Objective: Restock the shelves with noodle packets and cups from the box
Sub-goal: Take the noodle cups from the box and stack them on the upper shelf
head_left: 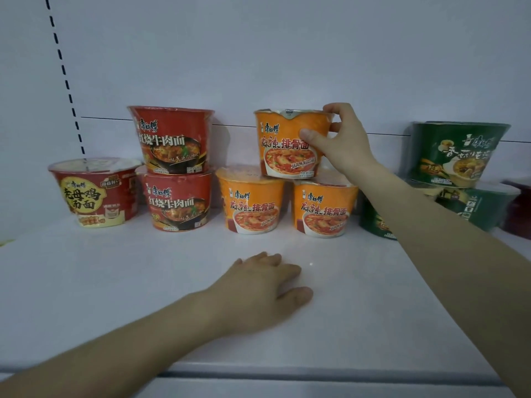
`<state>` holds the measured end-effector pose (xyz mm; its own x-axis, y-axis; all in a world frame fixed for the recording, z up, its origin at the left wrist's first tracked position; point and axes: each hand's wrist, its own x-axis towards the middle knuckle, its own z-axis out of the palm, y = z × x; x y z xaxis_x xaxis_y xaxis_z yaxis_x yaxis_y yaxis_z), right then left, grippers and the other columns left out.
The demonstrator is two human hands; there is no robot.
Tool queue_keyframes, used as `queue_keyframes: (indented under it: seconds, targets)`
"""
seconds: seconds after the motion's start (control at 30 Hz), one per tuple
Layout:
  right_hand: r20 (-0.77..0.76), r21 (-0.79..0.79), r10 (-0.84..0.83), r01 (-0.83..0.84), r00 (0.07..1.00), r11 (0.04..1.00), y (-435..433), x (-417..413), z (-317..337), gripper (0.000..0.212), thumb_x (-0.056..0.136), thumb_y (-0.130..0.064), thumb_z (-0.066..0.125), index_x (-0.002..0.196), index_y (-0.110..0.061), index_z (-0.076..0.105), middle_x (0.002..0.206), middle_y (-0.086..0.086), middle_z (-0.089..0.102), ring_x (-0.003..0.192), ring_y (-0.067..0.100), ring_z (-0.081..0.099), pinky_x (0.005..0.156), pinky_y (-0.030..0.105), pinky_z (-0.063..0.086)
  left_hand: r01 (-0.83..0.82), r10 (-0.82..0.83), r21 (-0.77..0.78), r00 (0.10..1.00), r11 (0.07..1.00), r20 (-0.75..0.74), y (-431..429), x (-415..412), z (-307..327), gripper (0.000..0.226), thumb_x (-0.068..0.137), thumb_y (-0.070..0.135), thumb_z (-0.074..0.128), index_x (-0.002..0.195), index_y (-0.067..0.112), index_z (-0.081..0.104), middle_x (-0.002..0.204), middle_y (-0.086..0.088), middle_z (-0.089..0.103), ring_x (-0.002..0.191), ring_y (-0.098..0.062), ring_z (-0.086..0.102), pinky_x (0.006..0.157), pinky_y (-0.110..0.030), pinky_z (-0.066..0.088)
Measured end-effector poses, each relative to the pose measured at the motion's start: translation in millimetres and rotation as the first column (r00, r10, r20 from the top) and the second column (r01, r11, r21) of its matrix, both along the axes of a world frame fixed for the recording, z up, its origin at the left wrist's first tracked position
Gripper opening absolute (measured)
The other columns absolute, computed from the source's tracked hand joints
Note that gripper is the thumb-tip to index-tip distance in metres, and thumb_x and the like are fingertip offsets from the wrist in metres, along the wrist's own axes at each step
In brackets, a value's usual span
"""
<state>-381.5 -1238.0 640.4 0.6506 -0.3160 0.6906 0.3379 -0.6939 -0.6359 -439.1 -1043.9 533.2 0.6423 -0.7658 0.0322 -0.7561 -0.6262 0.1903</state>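
My right hand (340,140) grips the right rim and side of an orange noodle cup (287,145). That cup sits on top of two more orange cups, a left one (251,201) and a right one (323,209), on the white shelf (143,282). My left hand (263,285) rests palm down on the shelf in front of the cups, fingers spread, holding nothing. The box is not in view.
Two red cups are stacked left of the orange ones, the upper (172,139) on the lower (179,202). A red-and-yellow cup (94,192) stands at far left. Green cups (457,153) are stacked at right, partly behind my forearm. The shelf's front edge (287,374) runs below.
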Motion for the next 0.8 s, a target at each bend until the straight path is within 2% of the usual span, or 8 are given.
queue_keyframes:
  seconds: [0.27, 0.47, 0.6, 0.67, 0.73, 0.8]
  targets:
    - [-0.03, -0.007, 0.005, -0.006, 1.0, 1.0, 0, 5, -7, 0.061, 0.086, -0.031, 0.062, 0.136, -0.017, 0.031, 0.144, 0.003, 0.039, 0.128, 0.022, 0.043, 0.088, 0.025, 0.04, -0.016, 0.016, -0.014, 1.0, 1.0, 0.002, 0, 0, -6, 0.051, 0.094, 0.052, 0.03, 0.14, 0.03, 0.035, 0.142, -0.004, 0.038, 0.134, -0.017, 0.027, 0.112, -0.033, 0.022]
    - [-0.047, 0.009, 0.016, -0.016, 0.999, 1.0, 0, 6, -9, 0.065, 0.086, -0.034, 0.062, 0.139, -0.02, 0.028, 0.147, 0.003, 0.035, 0.131, 0.024, 0.041, 0.098, 0.034, 0.043, -0.02, 0.022, -0.074, 1.0, 0.997, 0.016, 0, -2, -8, 0.049, 0.094, 0.052, 0.032, 0.136, 0.028, 0.042, 0.138, -0.007, 0.042, 0.132, -0.018, 0.031, 0.108, -0.03, 0.027]
    - [-0.082, 0.018, 0.041, -0.04, 0.996, 0.999, 2, 0, -8, 0.074, 0.087, -0.036, 0.06, 0.146, -0.021, 0.017, 0.153, 0.003, 0.025, 0.137, 0.025, 0.033, 0.105, 0.04, 0.038, -0.011, 0.011, -0.105, 1.0, 0.994, 0.001, 1, -2, -6, 0.05, 0.094, 0.051, 0.034, 0.138, 0.029, 0.04, 0.144, -0.001, 0.039, 0.134, -0.016, 0.03, 0.109, -0.028, 0.025]
    - [-0.086, 0.026, 0.021, -0.019, 0.996, 0.999, 4, -9, -5, 0.075, 0.088, -0.038, 0.057, 0.147, -0.022, 0.014, 0.155, 0.002, 0.021, 0.14, 0.024, 0.029, 0.107, 0.039, 0.036, -0.005, 0.005, -0.11, 1.0, 0.994, 0.0, 2, -3, -6, 0.053, 0.093, 0.055, 0.034, 0.135, 0.025, 0.046, 0.143, -0.002, 0.042, 0.133, -0.016, 0.033, 0.109, -0.027, 0.027]
    - [-0.057, -0.014, -0.054, 0.053, 0.997, 0.998, 3, -22, -3, 0.064, 0.091, -0.038, 0.054, 0.145, -0.02, 0.023, 0.152, 0.002, 0.028, 0.137, 0.021, 0.033, 0.106, 0.034, 0.035, 0.017, -0.01, -0.096, 0.997, 0.995, 0.073, 2, -3, -5, 0.072, 0.084, 0.067, 0.023, 0.122, 0.016, 0.056, 0.128, -0.006, 0.055, 0.121, -0.018, 0.047, 0.101, -0.031, 0.038]
    - [-0.026, -0.139, -0.163, 0.158, 0.986, 0.978, 2, -39, -3, 0.046, 0.094, -0.034, 0.05, 0.135, -0.014, 0.042, 0.141, 0.004, 0.046, 0.128, 0.018, 0.044, 0.098, 0.025, 0.036, 0.054, -0.038, -0.079, 0.98, 0.995, 0.194, 2, -4, -4, 0.087, 0.07, 0.069, 0.006, 0.109, 0.013, 0.061, 0.112, -0.004, 0.063, 0.106, -0.019, 0.056, 0.089, -0.035, 0.046]
